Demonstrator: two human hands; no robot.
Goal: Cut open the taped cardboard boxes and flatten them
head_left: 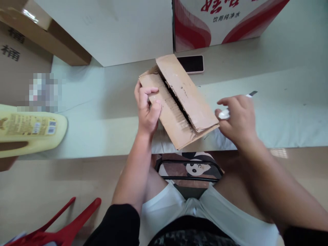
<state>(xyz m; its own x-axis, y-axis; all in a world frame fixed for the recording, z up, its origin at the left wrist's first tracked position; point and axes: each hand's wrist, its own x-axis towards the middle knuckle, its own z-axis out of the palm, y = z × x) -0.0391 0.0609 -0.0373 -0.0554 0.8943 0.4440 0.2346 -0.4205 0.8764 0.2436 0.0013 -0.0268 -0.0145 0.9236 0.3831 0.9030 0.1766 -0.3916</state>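
A small brown cardboard box [169, 109] is tilted up off the table's front edge, its top flaps parted along a dark, ragged gap. My left hand [148, 107] grips its left side, thumb and fingers closed on the cardboard. To the right of the box, my right hand [238, 118] is closed around a white-handled utility knife [224, 114]. The knife's dark blade tip points away to the upper right, while the rounded handle end faces the box. Most of the handle is hidden in my fist. The box's inside is too dark to make out.
Behind the box, a phone [193, 64] lies on the pale-covered table [120, 136]. A white panel [115, 30] and a red-and-white carton [230, 25] stand at the back. A yellow jug [55, 133] and brown cartons [23, 68] occupy the left. Below is a red chair [74, 222].
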